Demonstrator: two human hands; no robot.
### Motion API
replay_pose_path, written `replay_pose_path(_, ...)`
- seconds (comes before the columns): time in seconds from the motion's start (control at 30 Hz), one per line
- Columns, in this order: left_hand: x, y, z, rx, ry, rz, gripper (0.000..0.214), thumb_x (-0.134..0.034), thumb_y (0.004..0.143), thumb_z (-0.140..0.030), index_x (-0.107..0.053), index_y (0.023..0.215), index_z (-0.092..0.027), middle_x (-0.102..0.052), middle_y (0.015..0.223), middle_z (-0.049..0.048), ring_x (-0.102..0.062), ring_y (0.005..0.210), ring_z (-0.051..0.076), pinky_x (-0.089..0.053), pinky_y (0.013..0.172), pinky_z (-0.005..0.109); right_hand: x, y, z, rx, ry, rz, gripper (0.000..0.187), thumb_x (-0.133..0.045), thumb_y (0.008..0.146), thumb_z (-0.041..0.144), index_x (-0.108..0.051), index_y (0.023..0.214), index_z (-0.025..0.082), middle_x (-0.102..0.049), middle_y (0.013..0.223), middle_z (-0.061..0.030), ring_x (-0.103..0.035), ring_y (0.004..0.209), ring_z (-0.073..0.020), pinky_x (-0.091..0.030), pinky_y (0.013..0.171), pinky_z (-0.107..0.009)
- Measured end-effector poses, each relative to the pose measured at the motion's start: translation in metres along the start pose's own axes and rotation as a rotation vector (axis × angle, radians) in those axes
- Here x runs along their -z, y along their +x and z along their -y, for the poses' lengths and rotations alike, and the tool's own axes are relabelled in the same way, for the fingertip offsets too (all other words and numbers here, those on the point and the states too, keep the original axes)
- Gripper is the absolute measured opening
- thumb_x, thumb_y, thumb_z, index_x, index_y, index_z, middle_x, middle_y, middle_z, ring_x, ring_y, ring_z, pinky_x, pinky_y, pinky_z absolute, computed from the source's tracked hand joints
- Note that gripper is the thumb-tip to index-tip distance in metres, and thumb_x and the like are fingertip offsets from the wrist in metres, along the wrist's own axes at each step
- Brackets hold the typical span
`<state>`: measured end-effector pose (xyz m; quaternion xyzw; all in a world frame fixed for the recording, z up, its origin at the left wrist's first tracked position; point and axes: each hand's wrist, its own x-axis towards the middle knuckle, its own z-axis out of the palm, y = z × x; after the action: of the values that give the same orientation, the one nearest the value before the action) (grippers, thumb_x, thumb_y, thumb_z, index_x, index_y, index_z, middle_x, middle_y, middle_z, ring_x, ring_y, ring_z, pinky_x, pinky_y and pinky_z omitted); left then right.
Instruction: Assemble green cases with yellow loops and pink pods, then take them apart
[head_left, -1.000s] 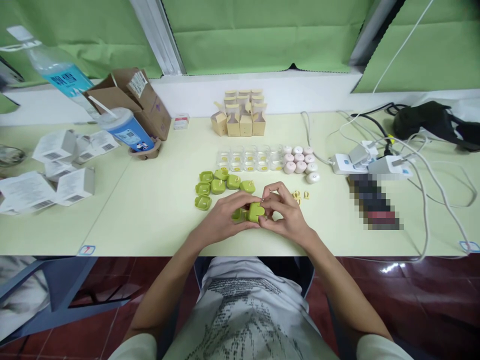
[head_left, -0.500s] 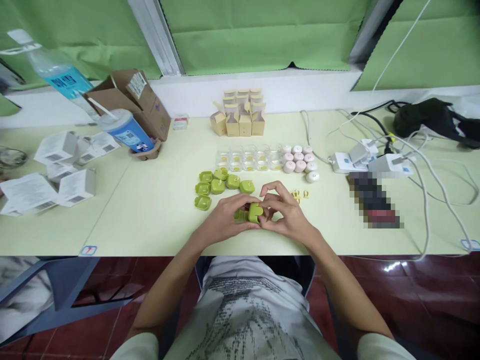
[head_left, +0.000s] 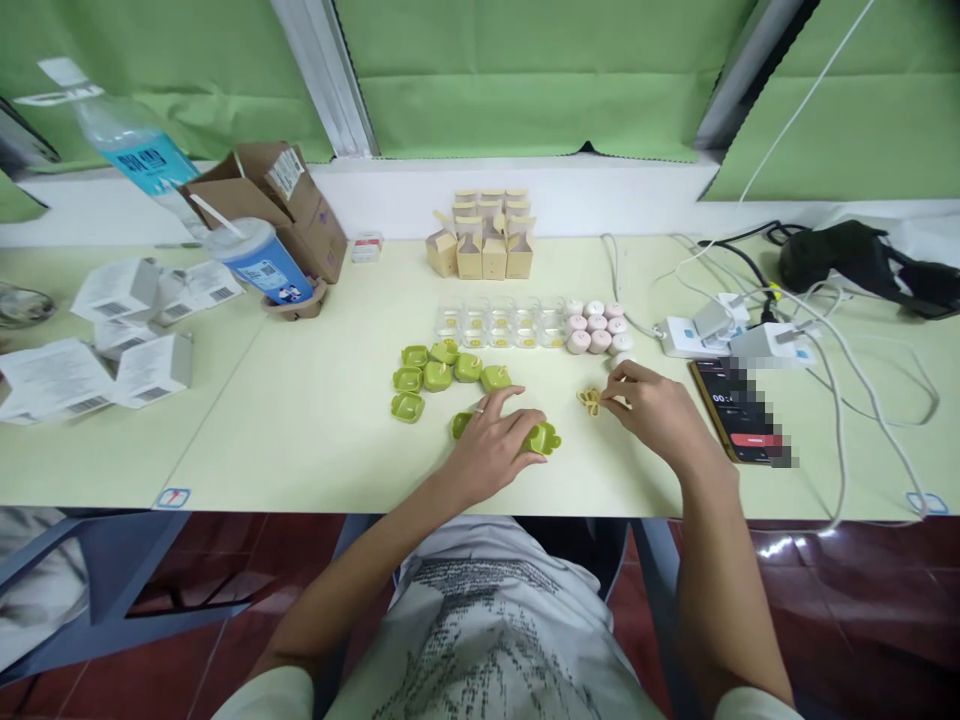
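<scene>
My left hand (head_left: pixel 496 440) rests on the pale table (head_left: pixel 300 420), its fingers closed around an open green case (head_left: pixel 543 437) whose second half (head_left: pixel 460 424) shows at the hand's left. To the right, my right hand (head_left: pixel 654 405) pinches at a small heap of yellow clips (head_left: pixel 589 399) with thumb and forefinger. Several more green cases (head_left: pixel 439 372) lie in a cluster just beyond the left hand. Clear little boxes (head_left: pixel 501 322) and pink round pieces (head_left: pixel 597 326) sit in rows farther back.
Small tan cartons (head_left: pixel 485 244) stand at the back. A brown box (head_left: pixel 279 205), a blue cup (head_left: pixel 257 262), a water bottle (head_left: pixel 127 144) and white cartons (head_left: pixel 112 330) fill the left. A phone (head_left: pixel 739 410), a power strip (head_left: pixel 701 335), cables and a black pouch (head_left: pixel 855 256) lie right.
My right hand left the green case and moved right to the yellow clips. My left hand keeps the case, now lying open on the table.
</scene>
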<state>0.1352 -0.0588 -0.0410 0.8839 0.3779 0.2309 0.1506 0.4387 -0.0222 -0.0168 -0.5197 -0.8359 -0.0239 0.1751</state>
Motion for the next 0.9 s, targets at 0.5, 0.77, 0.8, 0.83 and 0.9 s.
replay_pose_path(0.5,0.05,-0.009,0.047,0.371,0.409,-0.28,0.023,-0.066,0.111,-0.025,-0.074,0.13,-0.015,-0.079,0.133,0.0182,-0.065,0.127,0.042,-0.056,0.106,0.058,0.003,0.014,0.047,0.139,0.486,-0.328,0.024,-0.072,0.113,0.038,-0.076,0.096,0.023,-0.08,0.098,-0.008,-0.066,0.072,-0.0169,-0.049,0.063,-0.032)
replay_pose_path(0.77,0.054,-0.007,0.052,0.469,0.481,-0.117,0.022,-0.082,0.099,-0.017,-0.074,0.119,-0.016,-0.08,0.127,0.0154,-0.063,0.129,0.04,-0.052,0.105,0.051,0.004,0.02,0.072,-0.242,1.427,-0.239,0.051,-0.073,0.109,0.059,-0.077,0.073,0.022,-0.072,0.077,-0.0041,-0.049,0.052,-0.0109,-0.025,0.047,-0.029)
replay_pose_path(0.8,0.054,-0.007,0.051,0.46,0.485,-0.11,0.019,-0.082,0.099,-0.015,-0.074,0.117,-0.017,-0.08,0.124,0.0145,-0.064,0.128,0.039,-0.052,0.105,0.05,0.005,0.02,0.075,-0.317,1.55,-0.215,0.045,-0.079,0.104,0.058,-0.081,0.078,0.022,-0.074,0.081,-0.0043,-0.046,0.05,-0.0096,-0.02,0.045,-0.028)
replay_pose_path(0.83,0.054,-0.007,0.051,0.449,0.49,-0.104,0.017,-0.081,0.1,-0.015,-0.074,0.115,-0.017,-0.08,0.121,0.0138,-0.064,0.126,0.039,-0.052,0.105,0.05,0.006,0.021,0.078,-0.369,1.63,-0.187,0.037,-0.086,0.099,0.056,-0.084,0.083,0.023,-0.077,0.085,-0.005,-0.045,0.05,-0.0089,-0.017,0.045,-0.027)
replay_pose_path(0.9,0.055,-0.007,0.05,0.435,0.498,-0.091,0.011,-0.077,0.102,-0.014,-0.074,0.113,-0.017,-0.081,0.118,0.0129,-0.066,0.124,0.038,-0.052,0.105,0.05,0.008,0.022,0.081,-0.412,1.701,-0.134,0.029,-0.093,0.091,0.052,-0.091,0.095,0.023,-0.083,0.095,-0.0081,-0.044,0.052,-0.0086,-0.016,0.044,-0.027)
